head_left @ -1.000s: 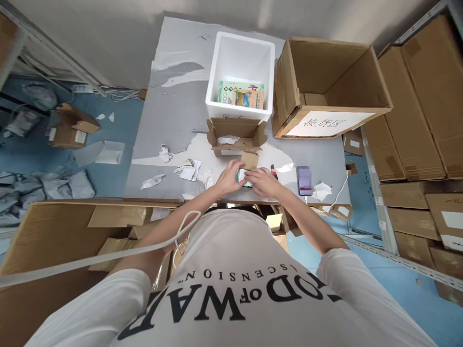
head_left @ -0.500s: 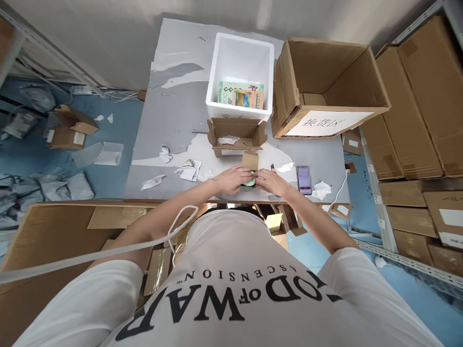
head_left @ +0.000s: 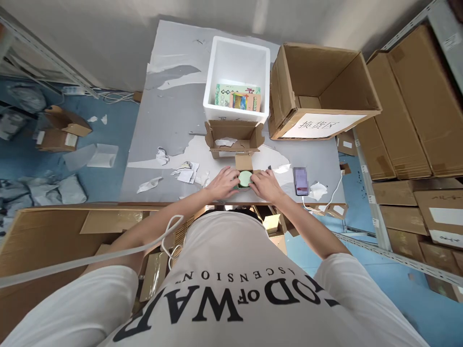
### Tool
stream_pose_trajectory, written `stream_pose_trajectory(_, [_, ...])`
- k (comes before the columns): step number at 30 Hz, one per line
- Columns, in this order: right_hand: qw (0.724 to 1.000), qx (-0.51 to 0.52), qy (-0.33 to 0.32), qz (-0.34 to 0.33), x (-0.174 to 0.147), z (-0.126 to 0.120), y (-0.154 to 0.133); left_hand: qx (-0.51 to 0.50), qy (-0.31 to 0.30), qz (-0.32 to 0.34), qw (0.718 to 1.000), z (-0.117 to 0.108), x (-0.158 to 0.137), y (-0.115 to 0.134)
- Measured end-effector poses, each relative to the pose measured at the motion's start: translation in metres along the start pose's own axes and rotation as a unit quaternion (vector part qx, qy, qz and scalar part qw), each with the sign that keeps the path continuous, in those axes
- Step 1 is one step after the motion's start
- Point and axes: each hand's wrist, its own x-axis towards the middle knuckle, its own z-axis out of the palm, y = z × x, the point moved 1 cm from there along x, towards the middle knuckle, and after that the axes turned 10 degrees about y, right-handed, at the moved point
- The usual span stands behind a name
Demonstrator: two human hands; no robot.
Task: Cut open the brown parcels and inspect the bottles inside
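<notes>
Close to the table's front edge stands a small cardboard box (head_left: 243, 161), its back flap raised. A round thing with a flat pale green top (head_left: 245, 179) shows inside it, most of its body hidden by the box. My left hand (head_left: 224, 183) curls round the box's left side, fingertips close to the green top. On the opposite side my right hand (head_left: 265, 185) grips the box, with its fingers at the right edge of the green top. Just behind is an open brown carton (head_left: 234, 129) with white paper in it.
A white foam box (head_left: 265, 77) holds flat printed packets; a large cardboard box (head_left: 325, 126) stands right of it. A phone (head_left: 301, 182) with a cable lies to the right. Crumpled paper scraps (head_left: 186, 171) lie left. Stacked cartons (head_left: 408, 115) line the right side.
My hands have drawn apart to the sides of the small box, so more of the green top shows. The camera view has shifted slightly.
</notes>
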Motion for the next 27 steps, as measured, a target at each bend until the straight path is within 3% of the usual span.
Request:
stream_pose_trajectory(4, [0.992, -0.058, -0.01, 0.115, 0.024, -0.006, -0.03, -0.048, 0.156, -0.158, 0.974, 0.035, -0.022, 0.007])
stream_pose_trajectory(9, [0.972, -0.085, -0.12, 0.182, 0.05, -0.005, -0.037, -0.125, 0.237, -0.232, 0.935, 0.067, -0.025, 0.01])
stream_pose_trajectory(15, [0.971, -0.077, -0.133, 0.184, 0.058, -0.004, -0.037, -0.216, 0.2, -0.257, 0.92, 0.069, -0.023, -0.008])
stream_pose_trajectory(20, [0.975, -0.074, -0.118, 0.174, 0.051, -0.013, -0.04, -0.164, 0.162, -0.207, 0.951, 0.063, -0.015, -0.019])
stream_pose_trajectory(27, [0.982, -0.077, -0.083, 0.149, 0.045, -0.043, -0.044, -0.124, 0.16, -0.213, 0.956, 0.062, -0.001, -0.013])
